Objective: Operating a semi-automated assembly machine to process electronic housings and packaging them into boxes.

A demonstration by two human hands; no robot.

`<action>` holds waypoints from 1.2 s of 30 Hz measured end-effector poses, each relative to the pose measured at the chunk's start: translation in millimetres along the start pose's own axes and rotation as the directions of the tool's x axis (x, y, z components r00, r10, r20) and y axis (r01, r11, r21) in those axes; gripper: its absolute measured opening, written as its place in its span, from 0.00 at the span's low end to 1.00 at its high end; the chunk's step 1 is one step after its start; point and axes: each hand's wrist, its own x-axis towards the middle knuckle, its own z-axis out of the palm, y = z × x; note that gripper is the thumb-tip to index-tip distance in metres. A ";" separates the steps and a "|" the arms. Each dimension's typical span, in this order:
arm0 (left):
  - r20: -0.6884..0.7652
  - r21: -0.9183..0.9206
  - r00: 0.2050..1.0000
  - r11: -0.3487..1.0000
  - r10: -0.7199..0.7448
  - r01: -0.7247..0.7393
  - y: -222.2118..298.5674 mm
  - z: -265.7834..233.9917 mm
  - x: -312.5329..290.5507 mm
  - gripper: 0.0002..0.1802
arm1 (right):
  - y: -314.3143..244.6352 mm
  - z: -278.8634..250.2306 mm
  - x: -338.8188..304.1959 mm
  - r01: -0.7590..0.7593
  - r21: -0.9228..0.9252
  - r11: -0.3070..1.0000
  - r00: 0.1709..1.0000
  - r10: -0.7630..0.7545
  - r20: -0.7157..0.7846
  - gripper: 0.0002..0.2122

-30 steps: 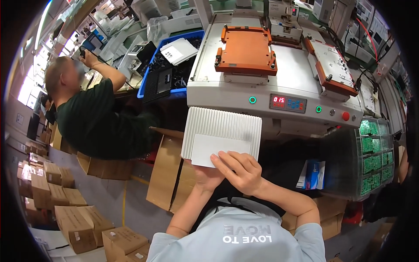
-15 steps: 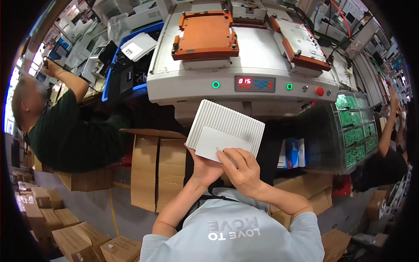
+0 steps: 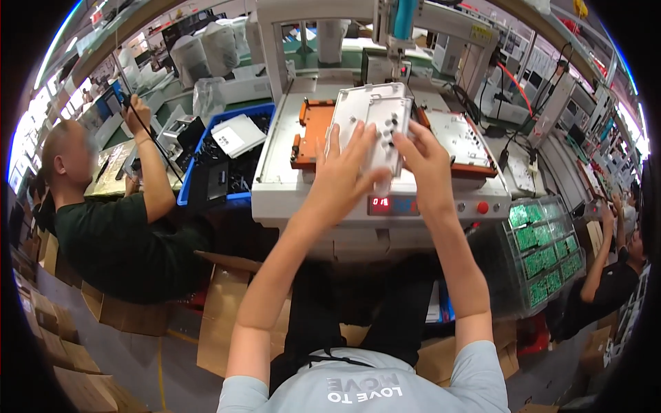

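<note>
A white plastic casing is raised over the front of the machine, a recessed face with several small black round bits toward me. My right hand grips its right edge, thumb on the near face and fingers at the side. Over its lower left part lies my left hand, fingers spread and slightly blurred, thumb apart. Behind the casing and partly hidden by it is an orange fixture plate on the machine's white bed. A second fixture with a white top and orange edge is to the right.
The machine front has a red digital display and a red button. A blue bin holds black parts and white panels at left. Green circuit boards fill a clear rack at right. Co-workers sit on both sides; open cartons stand below.
Both hands have moved up and forward from my lap to the machine. The casing showed a ribbed face before; a recessed face shows now. The view has tilted up.
</note>
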 end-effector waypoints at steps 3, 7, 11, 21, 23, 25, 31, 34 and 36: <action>0.083 0.006 0.991 0.994 -0.106 0.106 -35.1 2.1 46.9 0.36 | 27.9 8.0 65.7 -0.153 0.109 0.982 0.988 0.152 0.014 0.24; 0.305 0.101 0.916 0.965 -0.262 0.243 -76.0 -1.4 69.6 0.39 | 75.5 18.7 116.0 -0.413 0.058 0.909 0.908 0.407 0.100 0.23; 0.271 0.196 0.910 0.944 -0.313 0.266 -92.2 7.9 68.9 0.39 | 104.7 18.2 126.0 -0.338 -0.066 0.939 0.936 0.342 0.083 0.19; 0.448 0.398 0.839 0.909 -0.309 0.123 -84.1 -2.1 77.8 0.31 | 94.5 -5.0 157.1 0.037 -0.683 0.730 0.957 0.172 0.236 0.13; 0.409 0.445 0.870 0.893 -0.277 0.075 -82.8 0.5 75.4 0.30 | 97.6 -11.9 168.5 0.133 -0.686 0.716 0.969 0.052 0.241 0.15; 0.374 0.444 0.890 0.893 -0.259 0.073 -84.2 3.2 72.0 0.29 | 110.3 -8.6 181.1 0.188 -0.591 0.784 0.976 -0.080 0.204 0.13; 0.304 0.411 0.929 0.909 -0.213 0.074 -89.1 7.9 66.5 0.28 | 156.4 -2.1 202.9 0.164 -0.337 0.927 0.962 -0.075 0.262 0.12; 0.286 0.420 0.944 0.907 -0.164 0.030 -91.3 8.7 62.9 0.28 | 161.9 -6.2 204.7 -0.094 -0.168 0.981 0.959 0.135 0.249 0.11; 0.251 0.448 0.958 0.894 -0.136 0.009 -92.1 11.2 61.1 0.28 | 160.9 -7.7 204.6 -0.077 -0.165 0.983 0.958 0.119 0.260 0.10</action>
